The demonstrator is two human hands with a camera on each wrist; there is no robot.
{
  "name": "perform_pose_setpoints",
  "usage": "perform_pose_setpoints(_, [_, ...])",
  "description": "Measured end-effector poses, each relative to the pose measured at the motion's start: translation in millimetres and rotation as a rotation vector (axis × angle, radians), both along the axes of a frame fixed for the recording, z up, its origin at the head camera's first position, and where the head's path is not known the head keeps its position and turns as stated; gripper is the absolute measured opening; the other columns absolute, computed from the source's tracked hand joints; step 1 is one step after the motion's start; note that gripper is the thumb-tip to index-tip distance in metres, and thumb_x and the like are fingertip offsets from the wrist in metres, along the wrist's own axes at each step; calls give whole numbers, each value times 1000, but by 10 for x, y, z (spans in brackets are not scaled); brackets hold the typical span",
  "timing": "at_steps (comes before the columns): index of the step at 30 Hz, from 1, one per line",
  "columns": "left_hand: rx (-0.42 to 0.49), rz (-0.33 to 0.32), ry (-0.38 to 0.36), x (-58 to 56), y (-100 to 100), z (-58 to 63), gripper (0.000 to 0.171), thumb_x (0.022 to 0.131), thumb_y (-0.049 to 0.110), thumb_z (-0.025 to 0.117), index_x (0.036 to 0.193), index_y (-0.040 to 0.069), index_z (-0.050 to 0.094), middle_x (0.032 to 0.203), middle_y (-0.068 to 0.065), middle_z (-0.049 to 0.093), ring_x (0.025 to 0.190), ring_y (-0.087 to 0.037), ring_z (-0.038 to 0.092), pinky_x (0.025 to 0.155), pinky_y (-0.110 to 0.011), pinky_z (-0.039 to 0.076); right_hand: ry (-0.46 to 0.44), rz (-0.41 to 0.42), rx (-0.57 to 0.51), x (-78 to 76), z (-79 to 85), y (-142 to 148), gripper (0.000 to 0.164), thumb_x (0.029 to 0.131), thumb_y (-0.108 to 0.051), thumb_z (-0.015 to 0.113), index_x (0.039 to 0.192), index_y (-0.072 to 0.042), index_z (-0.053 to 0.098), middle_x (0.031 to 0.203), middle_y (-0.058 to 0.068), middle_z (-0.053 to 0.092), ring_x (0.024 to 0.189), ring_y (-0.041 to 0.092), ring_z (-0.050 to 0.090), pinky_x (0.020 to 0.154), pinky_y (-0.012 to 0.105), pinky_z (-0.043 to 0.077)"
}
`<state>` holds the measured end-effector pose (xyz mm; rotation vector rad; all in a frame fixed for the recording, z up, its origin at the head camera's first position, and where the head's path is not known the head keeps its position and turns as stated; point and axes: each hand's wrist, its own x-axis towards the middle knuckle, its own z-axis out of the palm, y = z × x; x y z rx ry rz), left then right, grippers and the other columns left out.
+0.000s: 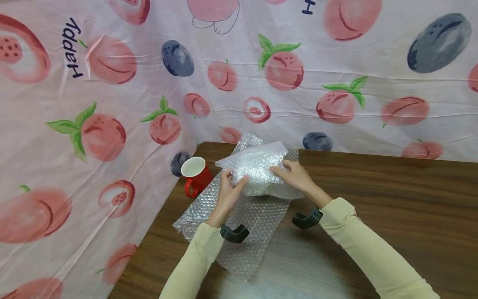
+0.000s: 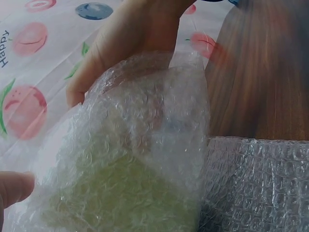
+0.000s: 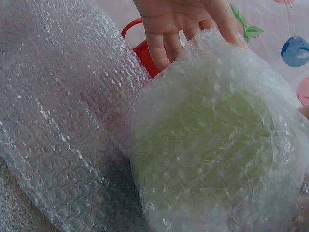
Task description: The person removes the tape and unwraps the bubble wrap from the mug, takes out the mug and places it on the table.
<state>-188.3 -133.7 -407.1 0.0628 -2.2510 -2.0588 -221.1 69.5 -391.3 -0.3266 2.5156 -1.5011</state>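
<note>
In the head view, my left hand (image 1: 230, 195) and right hand (image 1: 296, 176) hold a bubble-wrapped bundle (image 1: 257, 168) between them above the table. Something pale green shows blurred through its layers in both wrist views; its kind cannot be made out. The left hand (image 3: 186, 21) grips one edge, thumb on the near face and fingers partly behind the wrap. At the opposite edge the right hand (image 2: 130, 43) grips the wrap, its fingers partly hidden behind the plastic. Beneath the bundle, a sheet of bubble wrap (image 1: 254, 232) lies spread over the table.
A red mug (image 1: 198, 176) with a white inside stands left of the wrap, near the table's left edge. Fruit-printed cloth (image 1: 239, 91) hangs behind and to the left of the brown wooden table (image 1: 392, 199). Each wrist wears a dark band (image 1: 234, 234).
</note>
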Motion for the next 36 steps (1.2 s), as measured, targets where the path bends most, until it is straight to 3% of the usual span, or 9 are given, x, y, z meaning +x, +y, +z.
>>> perform_pose_setpoints(4, [8, 27, -11, -15, 41, -19, 50, 84, 13, 59, 119, 0, 26, 122, -21, 36, 102, -26, 43, 79, -31, 40, -2, 2, 5, -13, -19, 14, 72, 87, -45, 48, 135, 4, 29, 139, 21, 26, 123, 38, 28, 95, 50, 31])
perform_pose_setpoints(8, [-3, 45, -38, -20, 59, -37, 50, 84, 16, 59, 120, 0, 27, 124, -22, 36, 95, -23, 42, 74, -29, 39, 0, 3, 12, -21, -29, 17, 72, 87, -46, 48, 134, 5, 29, 138, 22, 27, 123, 39, 30, 94, 50, 31])
perform_pose_setpoints(18, [-26, 57, -57, -16, 63, -59, 52, 84, 18, 59, 120, 1, 27, 127, -22, 35, 103, -27, 43, 83, -36, 39, 24, -3, 22, -37, -72, 13, 69, 87, -44, 49, 133, 5, 33, 137, 22, 29, 121, 40, 31, 93, 51, 32])
perform_pose_setpoints(26, [-6, 40, -24, -20, 55, -104, 49, 84, 16, 60, 117, 1, 27, 121, -20, 38, 96, -25, 47, 76, -32, 41, 2, 7, 40, -50, -112, 22, 70, 87, -46, 47, 134, 5, 31, 137, 23, 29, 122, 40, 30, 94, 51, 31])
perform_pose_setpoints(30, [-17, 27, -24, -18, 28, -122, 51, 84, 18, 60, 119, 2, 26, 121, -19, 38, 101, -27, 47, 77, -33, 42, 4, 20, 50, -64, -132, 23, 68, 87, -47, 47, 132, 3, 35, 136, 23, 31, 121, 40, 31, 93, 52, 32])
perform_pose_setpoints(33, [-21, 20, -29, -20, 0, -133, 53, 84, 19, 60, 120, 2, 25, 123, -20, 36, 106, -30, 45, 80, -35, 41, 33, 23, 49, -78, -145, 10, 54, 87, -46, 48, 114, 0, 52, 121, 21, 47, 110, 36, 44, 85, 47, 39])
perform_pose_setpoints(36, [-33, 7, -31, -26, -28, -141, 55, 84, 20, 61, 121, 2, 25, 124, -21, 34, 110, -32, 42, 83, -38, 40, 62, 25, 47, -88, -154, -1, 39, 87, -44, 49, 84, -5, 50, 85, 12, 51, 80, 24, 48, 67, 35, 40])
